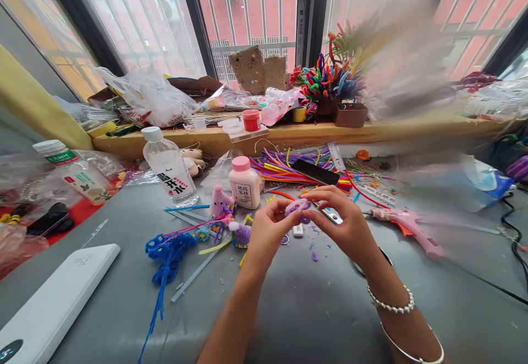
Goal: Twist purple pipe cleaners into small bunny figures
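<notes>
Between my fingertips is a small fuzzy purple piece (297, 207), curled round and looking like bent pipe cleaner. My left hand (267, 232) pinches it from the left, thumb and index finger closed on its edge. On the other side my right hand (344, 225) grips it with thumb and fingers. Purple scraps (314, 256) and a small white block (297, 231) lie on the grey table under my hands. Left of them are a pink fuzzy figure (221, 201), a purple fuzzy figure (241, 234) and a blue knitted-looking piece (167, 251) with trailing strands.
A pink glue gun (412, 226) lies at the right, its cord trailing. Behind my hands are a pink-capped bottle (244, 185), a phone (315, 172) and bundled pipe cleaners (272, 170). A water bottle (170, 169) and a white power bank (61, 303) are on the left.
</notes>
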Available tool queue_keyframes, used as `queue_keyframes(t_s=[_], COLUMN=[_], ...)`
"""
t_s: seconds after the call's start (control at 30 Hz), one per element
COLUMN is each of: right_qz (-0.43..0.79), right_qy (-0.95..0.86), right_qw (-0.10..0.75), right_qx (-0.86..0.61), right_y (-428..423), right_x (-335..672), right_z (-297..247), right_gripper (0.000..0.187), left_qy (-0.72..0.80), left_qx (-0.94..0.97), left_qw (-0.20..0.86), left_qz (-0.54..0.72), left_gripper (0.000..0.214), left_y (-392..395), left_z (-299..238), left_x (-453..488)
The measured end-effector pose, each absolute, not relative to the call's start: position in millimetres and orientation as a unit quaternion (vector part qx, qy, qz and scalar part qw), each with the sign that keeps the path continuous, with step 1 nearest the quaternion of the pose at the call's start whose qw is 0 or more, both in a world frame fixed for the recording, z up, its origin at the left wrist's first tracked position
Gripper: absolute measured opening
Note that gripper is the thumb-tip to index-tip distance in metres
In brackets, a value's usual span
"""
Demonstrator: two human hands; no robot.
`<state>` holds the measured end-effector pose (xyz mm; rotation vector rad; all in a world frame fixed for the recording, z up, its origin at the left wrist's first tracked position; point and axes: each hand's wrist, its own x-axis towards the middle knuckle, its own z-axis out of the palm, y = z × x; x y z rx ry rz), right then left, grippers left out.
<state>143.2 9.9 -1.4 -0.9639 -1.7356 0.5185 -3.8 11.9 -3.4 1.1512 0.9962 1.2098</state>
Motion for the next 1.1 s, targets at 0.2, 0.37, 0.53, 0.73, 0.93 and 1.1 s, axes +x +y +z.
queue_keyframes(t_s=[0.2,0.37,0.53,0.73,0.93,1.1], right_qz=[0.151,0.2,0.313,0.392,0.395,0.389], right_qy=[-0.721,-0.681,-0.624,-0.589,-0.571,-0.591], right_qw=[0.546,0.571,0.587,0.589,0.599,0.555], right_qx=[-0.399,-0.412,-0.41,-0.391,-0.4,-0.437], right_y=[7.9,8.3,8.4,8.7,9.3,8.3], right_x=[141.1,140.2,137.7,136.4,135.5,138.1], right_z=[0.0,-3.0,-5.2,-5.0,-4.8,-3.7], right_gripper=[0.004,0.004,0.009,0.01,0.011,0.016], left_qy=[0.423,0.387,0.357,0.345,0.361,0.373], left_qx=[0.477,0.398,0.382,0.377,0.388,0.408], left_qw=[0.564,0.637,0.663,0.664,0.664,0.658], left_qz=[0.524,0.535,0.536,0.546,0.527,0.511], left_gripper=[0.022,0.02,0.018,0.017,0.017,0.019], left_y=[10.1,9.8,9.4,9.4,8.7,7.7], left_z=[-4.9,-3.7,-3.6,-5.2,-1.5,2.2], left_x=[-0.4,1.2,1.5,2.2,0.8,0.9])
